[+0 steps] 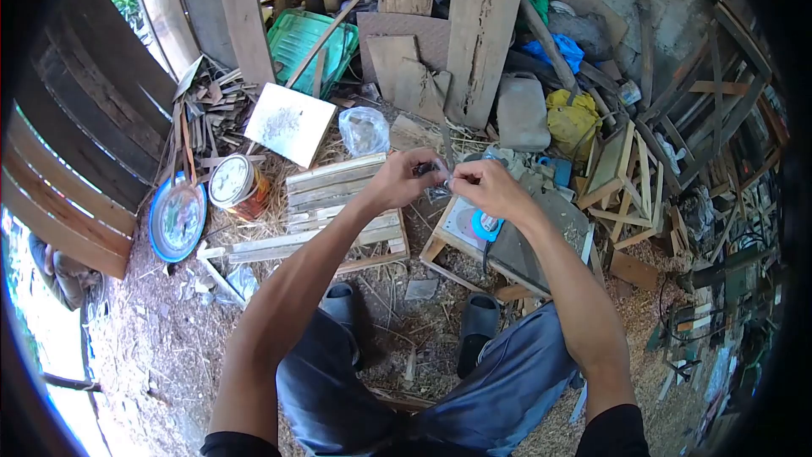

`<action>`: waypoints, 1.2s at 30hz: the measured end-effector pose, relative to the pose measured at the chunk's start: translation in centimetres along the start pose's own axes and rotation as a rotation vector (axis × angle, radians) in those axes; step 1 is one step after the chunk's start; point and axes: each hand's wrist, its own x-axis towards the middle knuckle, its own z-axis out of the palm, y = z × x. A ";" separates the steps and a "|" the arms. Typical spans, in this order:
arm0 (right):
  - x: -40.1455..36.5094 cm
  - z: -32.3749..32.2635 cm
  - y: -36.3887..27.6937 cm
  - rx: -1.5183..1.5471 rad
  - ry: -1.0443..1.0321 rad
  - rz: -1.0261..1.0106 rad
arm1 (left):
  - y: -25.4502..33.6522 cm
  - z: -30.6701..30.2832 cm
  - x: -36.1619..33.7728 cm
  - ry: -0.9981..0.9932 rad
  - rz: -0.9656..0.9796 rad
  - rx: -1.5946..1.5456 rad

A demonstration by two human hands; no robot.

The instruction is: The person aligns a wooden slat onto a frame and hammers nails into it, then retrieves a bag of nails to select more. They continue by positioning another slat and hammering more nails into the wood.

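Note:
My left hand and my right hand meet in front of me at mid-view, fingertips pinched close together. Between them is something small, partly clear like thin plastic; my fingers hide most of it and I cannot make out its kind. Below my right hand, a round blue object with a pale label sits on the low wooden stand. A wooden slatted pallet lies below and left of my left hand.
Around me are a paint can, a blue-rimmed basin, a white board, a clear plastic bag, a green crate, a yellow sack and a wooden frame. Scrap wood is piled along both sides.

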 end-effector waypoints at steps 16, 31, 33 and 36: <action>1.0 1.6 0.3 0.582 0.195 0.117 | -0.5 -1.0 0.0 0.171 -0.027 -0.116; 1.8 1.8 -0.2 0.545 0.410 0.169 | 0.5 -0.4 1.2 0.202 -0.159 -0.339; 2.3 2.7 -0.5 0.605 0.580 0.229 | 0.6 -0.1 1.3 0.260 -0.134 -0.406; 3.4 2.8 0.1 0.703 0.529 0.273 | 0.7 -0.4 1.4 0.273 -0.233 -0.391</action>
